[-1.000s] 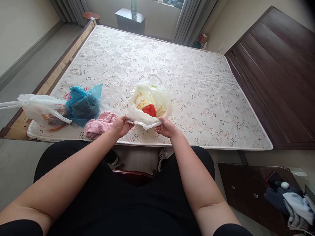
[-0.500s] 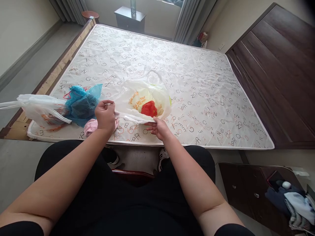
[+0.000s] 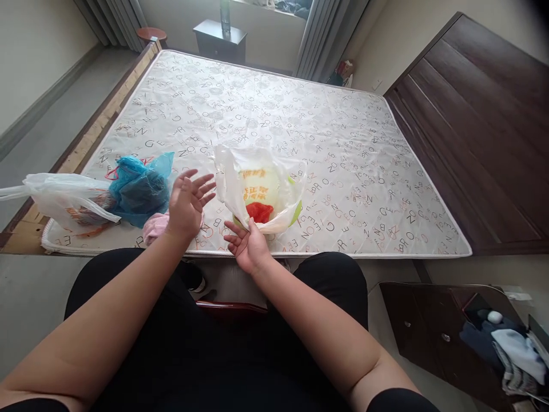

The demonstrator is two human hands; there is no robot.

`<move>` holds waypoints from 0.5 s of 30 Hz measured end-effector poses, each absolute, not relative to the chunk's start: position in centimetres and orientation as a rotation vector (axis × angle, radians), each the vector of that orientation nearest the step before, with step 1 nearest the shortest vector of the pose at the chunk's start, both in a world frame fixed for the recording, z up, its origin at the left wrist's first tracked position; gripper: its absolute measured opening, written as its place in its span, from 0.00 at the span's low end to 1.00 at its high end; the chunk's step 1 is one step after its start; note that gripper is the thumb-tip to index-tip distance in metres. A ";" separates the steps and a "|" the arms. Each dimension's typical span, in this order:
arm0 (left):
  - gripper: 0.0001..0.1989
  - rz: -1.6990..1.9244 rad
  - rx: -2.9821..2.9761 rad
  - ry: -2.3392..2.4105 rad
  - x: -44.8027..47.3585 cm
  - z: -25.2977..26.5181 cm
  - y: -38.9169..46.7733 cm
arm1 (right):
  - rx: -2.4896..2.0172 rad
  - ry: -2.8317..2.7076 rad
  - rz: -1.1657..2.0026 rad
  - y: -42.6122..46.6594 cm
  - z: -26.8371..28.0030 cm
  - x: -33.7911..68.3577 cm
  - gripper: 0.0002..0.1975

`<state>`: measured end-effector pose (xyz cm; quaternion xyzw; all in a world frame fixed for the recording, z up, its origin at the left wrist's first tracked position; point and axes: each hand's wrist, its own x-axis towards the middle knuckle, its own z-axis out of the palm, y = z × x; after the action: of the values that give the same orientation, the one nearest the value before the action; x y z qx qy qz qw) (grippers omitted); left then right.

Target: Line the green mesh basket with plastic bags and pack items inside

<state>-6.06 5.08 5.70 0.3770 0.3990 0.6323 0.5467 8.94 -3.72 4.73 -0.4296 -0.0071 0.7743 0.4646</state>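
Note:
A white plastic bag (image 3: pixel 231 183) with orange print stands on the mattress (image 3: pixel 266 120), its mouth spread wide. Inside it lies something red (image 3: pixel 259 213), and green shows through its right side. My right hand (image 3: pixel 249 243) pinches the bag's near rim between thumb and finger, the other fingers fanned out. Left of the bag, my left hand (image 3: pixel 187 203) hovers with its fingers spread, holding nothing. Pink cloth (image 3: pixel 155 227) lies partly behind my left wrist. Beyond that sits a blue plastic bag (image 3: pixel 139 189) with dark contents, against another white plastic bag (image 3: pixel 64 197).
A wooden bed frame rail (image 3: pixel 96 129) runs along the left, and a dark headboard (image 3: pixel 476 137) rises at the right. A brown cabinet (image 3: pixel 424 326) with clothes (image 3: pixel 510 355) stands low at the right. Near the far wall is a nightstand (image 3: pixel 221 34) bearing a vase.
My left hand has let go of the white bag and opened. My right hand has moved left and nearer me, drawing the bag's rim along. The view has shifted slightly.

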 end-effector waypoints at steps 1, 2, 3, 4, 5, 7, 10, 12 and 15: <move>0.23 1.489 0.958 0.961 -5.7 4.9 4.8 | -1.043 0.007 1.918 -3.8 4.6 8.8 0.28; 0.25 1.475 1.036 0.981 -5.5 4.2 4.6 | -1.034 0.011 1.938 -3.8 4.5 8.6 0.28; 0.27 1.451 1.134 1.007 -5.3 3.7 4.3 | -1.032 -0.008 1.959 -3.8 4.4 8.5 0.27; 0.29 1.415 1.244 1.041 -5.1 3.2 4.1 | -1.038 -0.038 1.979 -3.8 4.3 8.4 0.26; 0.30 1.374 1.351 1.086 -5.1 3.0 3.9 | -1.051 -0.077 2.003 -3.7 4.2 8.3 0.25; 0.32 1.308 1.507 1.206 -5.1 2.9 3.7 | -1.106 -0.210 2.099 -3.5 4.4 8.6 0.24; 0.26 1.320 1.482 1.389 -5.5 2.9 4.1 | -1.193 -0.682 2.387 -3.1 5.4 10.8 0.23; 0.21 1.363 1.346 1.431 -5.8 2.6 4.8 | -1.182 -1.112 2.499 -2.6 6.5 13.8 0.21; 0.23 1.413 1.159 1.428 -6.3 2.0 5.9 | -1.188 -1.257 2.223 -0.9 7.5 19.7 0.20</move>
<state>-6.26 5.87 1.96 0.4582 0.5645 0.5584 0.3996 19.73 -0.90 7.52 -0.4162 -0.4404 0.7789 0.1617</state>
